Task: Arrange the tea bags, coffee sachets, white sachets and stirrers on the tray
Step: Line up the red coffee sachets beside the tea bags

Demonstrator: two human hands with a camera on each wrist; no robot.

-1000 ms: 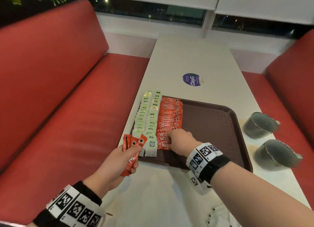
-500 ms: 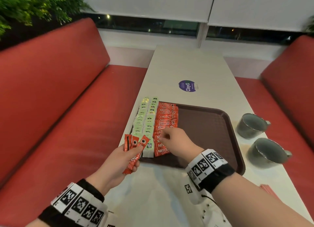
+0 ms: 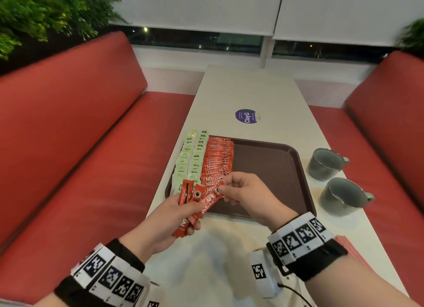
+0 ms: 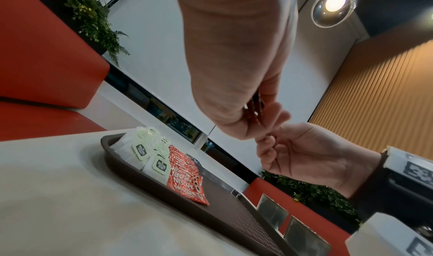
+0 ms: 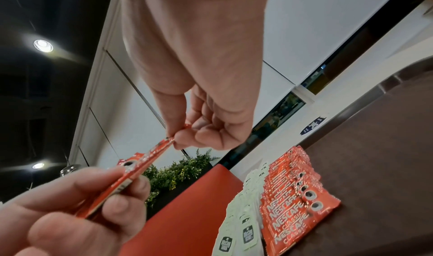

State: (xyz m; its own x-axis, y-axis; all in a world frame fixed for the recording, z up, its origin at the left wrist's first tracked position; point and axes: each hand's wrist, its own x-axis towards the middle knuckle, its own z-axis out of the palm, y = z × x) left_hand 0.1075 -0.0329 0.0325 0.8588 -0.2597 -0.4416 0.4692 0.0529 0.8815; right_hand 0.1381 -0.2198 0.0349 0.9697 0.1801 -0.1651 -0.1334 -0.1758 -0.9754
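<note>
A brown tray lies on the white table. Two rows of green-tagged tea bags run along its left side, with a row of overlapping red coffee sachets beside them. Just in front of the tray's near left corner, my left hand grips a small fan of red coffee sachets. My right hand pinches the top end of one sachet in that fan. The right wrist view shows the coffee row and tea bags below the hands. No stirrers or white sachets are in view.
Two grey mugs stand on the table right of the tray. A purple round sticker lies beyond it. Red benches flank the table. A pinkish flat stack sits at the table's near right edge.
My right hand has lifted off the coffee row on the tray and come back to the left hand's bundle, where it now pinches a sachet. The left hand stayed put.
</note>
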